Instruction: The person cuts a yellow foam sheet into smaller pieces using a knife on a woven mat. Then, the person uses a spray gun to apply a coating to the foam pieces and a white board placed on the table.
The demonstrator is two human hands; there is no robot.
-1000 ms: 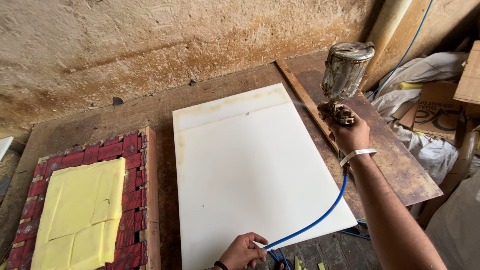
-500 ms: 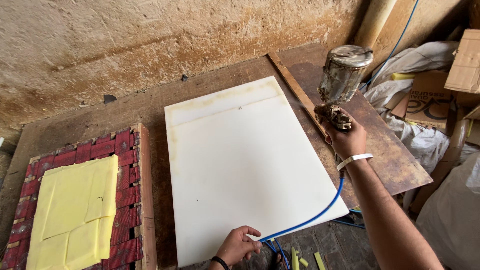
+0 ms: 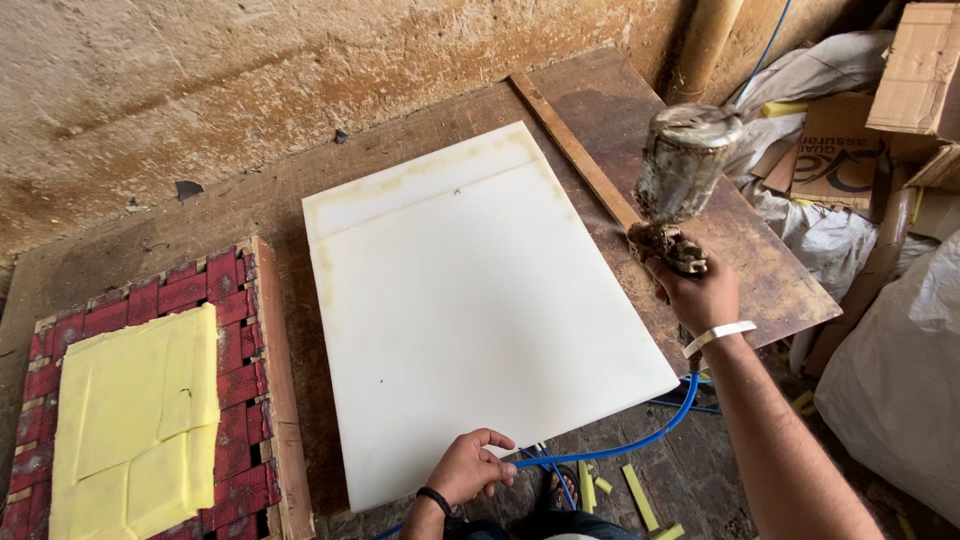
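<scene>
A large white foam sheet (image 3: 470, 310) lies flat on a worn wooden table (image 3: 620, 110). My right hand (image 3: 700, 292) grips a dirty metal spray gun (image 3: 680, 180) with a cup on top, held above the sheet's right edge. A thin blue hose (image 3: 640, 440) runs from the gun down below the table's front edge. My left hand (image 3: 470, 468) rests at the sheet's near edge, fingers curled around the blue hose.
A wooden frame with red webbing (image 3: 240, 390) and a yellow foam pad (image 3: 135, 420) sits at the left. A wooden strip (image 3: 572, 148) lies along the table's right side. Cardboard boxes (image 3: 920, 75) and white sacks (image 3: 895, 390) crowd the right. A rough plaster wall (image 3: 250, 70) stands behind.
The view has shifted, so the sheet sits more central. My right hand with the spray gun has stayed by the sheet's right edge. My left hand keeps holding the hose at the near edge.
</scene>
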